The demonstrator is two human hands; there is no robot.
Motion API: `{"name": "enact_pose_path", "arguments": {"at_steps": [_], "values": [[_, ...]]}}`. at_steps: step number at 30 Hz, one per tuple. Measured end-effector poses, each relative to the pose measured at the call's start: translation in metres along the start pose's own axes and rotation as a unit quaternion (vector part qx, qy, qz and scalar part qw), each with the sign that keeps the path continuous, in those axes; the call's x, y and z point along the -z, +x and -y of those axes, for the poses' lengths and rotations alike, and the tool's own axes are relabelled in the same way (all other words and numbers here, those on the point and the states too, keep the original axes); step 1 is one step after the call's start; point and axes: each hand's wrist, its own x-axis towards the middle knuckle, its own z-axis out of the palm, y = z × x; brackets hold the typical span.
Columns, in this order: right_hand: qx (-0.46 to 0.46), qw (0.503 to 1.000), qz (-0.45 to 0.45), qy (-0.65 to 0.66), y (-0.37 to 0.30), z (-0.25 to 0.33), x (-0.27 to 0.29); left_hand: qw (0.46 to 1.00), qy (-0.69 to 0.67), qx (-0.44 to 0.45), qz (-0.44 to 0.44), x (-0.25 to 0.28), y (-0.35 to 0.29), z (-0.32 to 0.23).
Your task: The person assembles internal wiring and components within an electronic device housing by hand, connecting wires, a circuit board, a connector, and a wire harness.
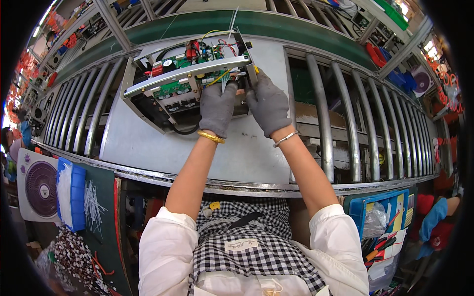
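An electronic unit with an open metal frame (187,76) rests on a grey metal plate (143,143), and green circuit boards, red parts and loose wires show inside it. Both my hands wear grey gloves. My left hand (217,108) reaches into the near right corner of the unit, its fingers closed around a bundle of thin pale wires (225,80). At the unit's right end, my right hand (270,104) has thumb and fingers closed on either side of the metal end panel (252,74). A small yellow piece shows by its fingertips. The tips of both hands are partly hidden.
Metal rollers (321,113) run to the left and right of the plate. Below left stand a fan (42,190), a blue bin (71,195) of white cable ties and a pile of small parts. A blue tray (377,214) and hand tools (380,249) lie lower right.
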Motion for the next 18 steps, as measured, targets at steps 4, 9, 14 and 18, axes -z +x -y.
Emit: {"name": "enact_pose_path", "arguments": {"at_steps": [4,9,14,18], "values": [[-0.006,0.998,0.051,-0.021,0.002,0.003,0.008,0.998,0.056,0.021,0.035,0.005,0.001,-0.002],[-0.005,0.999,0.037,-0.036,0.002,0.001,0.004,0.999,0.047,-0.013,0.018,0.001,0.002,0.003],[-0.017,0.998,0.037,-0.044,0.001,0.003,0.002,0.997,0.025,-0.073,-0.028,-0.011,0.000,0.014],[-0.013,0.999,0.031,-0.014,-0.001,0.005,0.001,0.989,-0.134,-0.050,-0.024,-0.010,0.002,0.019]]}}
